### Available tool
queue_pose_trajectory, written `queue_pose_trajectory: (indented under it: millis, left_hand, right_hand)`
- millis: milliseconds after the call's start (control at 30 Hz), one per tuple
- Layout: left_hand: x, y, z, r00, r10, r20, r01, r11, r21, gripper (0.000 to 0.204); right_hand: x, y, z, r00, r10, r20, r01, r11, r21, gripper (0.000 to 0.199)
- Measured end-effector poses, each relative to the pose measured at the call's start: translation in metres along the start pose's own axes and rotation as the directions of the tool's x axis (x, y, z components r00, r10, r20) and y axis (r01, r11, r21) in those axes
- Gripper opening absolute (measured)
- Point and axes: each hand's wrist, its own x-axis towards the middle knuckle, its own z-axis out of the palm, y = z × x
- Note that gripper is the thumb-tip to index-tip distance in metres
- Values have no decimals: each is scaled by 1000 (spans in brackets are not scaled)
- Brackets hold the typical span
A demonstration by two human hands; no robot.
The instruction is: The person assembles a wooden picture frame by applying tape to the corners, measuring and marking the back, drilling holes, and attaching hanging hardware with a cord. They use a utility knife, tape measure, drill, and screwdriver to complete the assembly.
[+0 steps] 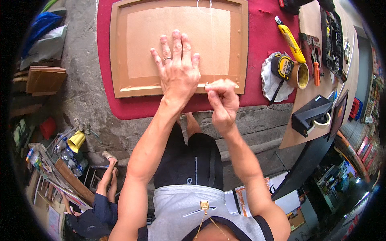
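Note:
A picture frame lies face down, with brown tape around the edges of its tan backing board. My left hand presses flat on the backing near the closest edge, fingers spread, a ring on one of them. Just right of it, my right hand is closed in a pinch over that same taped edge. A tiny shiny thing shows at its fingertips, too small to name. A white cord loops at the frame's far edge, and a thin pale line runs from it toward my right hand.
The frame rests on a red cloth-covered table. To the right are a yellow utility knife, a tape measure, a brown tape roll, an orange-handled tool and a black tape dispenser. Another person is at lower left.

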Motion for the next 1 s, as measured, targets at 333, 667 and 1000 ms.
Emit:
queue_pose_trajectory:
  millis: [333, 667, 1000]
  left_hand:
    - [1, -1, 13, 999, 7, -42, 0, 986, 165, 53]
    - [2, 1, 14, 997, 10, -77, 6, 979, 205, 52]
    - [0, -3, -16, 958, 235, -165, -281, 886, -368, 18]
  right_hand:
    - [-81, 0, 21, 906, 405, -123, -206, 676, 708, 4]
    - [-93, 12, 27, 889, 435, -146, -167, 604, 779, 3]
    - [-80, -15, 28, 900, 433, -45, -199, 502, 842, 5]
